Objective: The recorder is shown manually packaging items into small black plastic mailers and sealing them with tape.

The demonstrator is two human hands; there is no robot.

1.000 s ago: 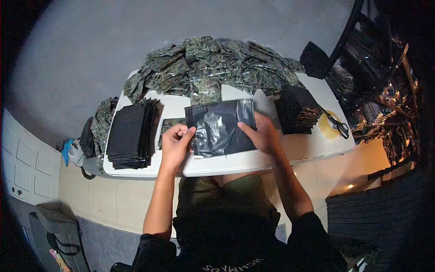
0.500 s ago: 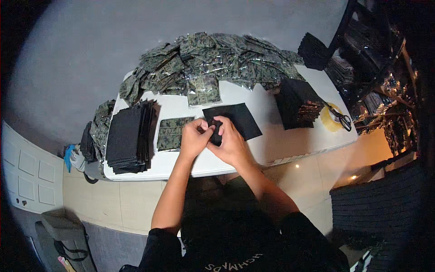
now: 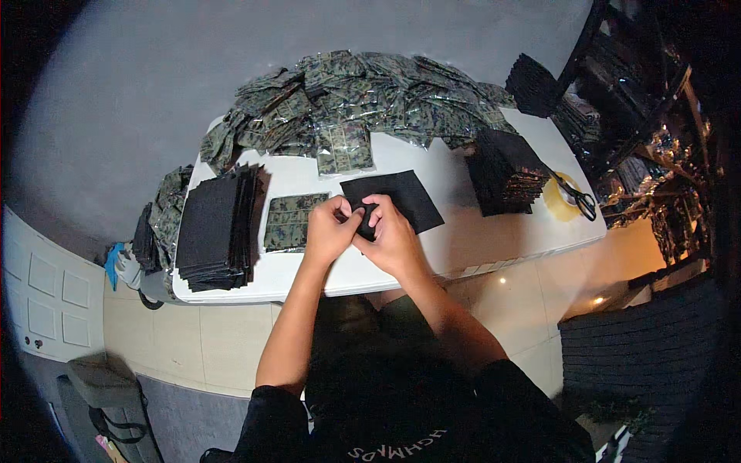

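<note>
A flat black fabric piece (image 3: pixel 409 201) lies on the white table in front of me, its near left part covered by my hands. My left hand (image 3: pixel 330 230) is closed, thumb and fingers pinched at that edge. Close beside it, my right hand (image 3: pixel 390 241) has its fingers curled in on the same black fabric. The fingertips of both hands nearly meet, and the exact grip is partly hidden. Just left of my left hand lies a camouflage-patterned packet (image 3: pixel 289 224) in clear plastic. Another wrapped camouflage packet (image 3: pixel 343 147) rests farther back.
A tall stack of black sheets (image 3: pixel 212 231) stands on the left of the white table (image 3: pixel 455 174), a second black stack (image 3: pixel 502 174) on the right. Scissors (image 3: pixel 575 197) lie on a tape roll (image 3: pixel 557 199). A heap of camouflage packets (image 3: pixel 370 89) lines the back. Loaded shelves (image 3: pixel 633 100) rise at right.
The view has shifted slightly, so the table sits a little higher and farther left. My hands keep nearly the same pinch on the black fabric piece.
</note>
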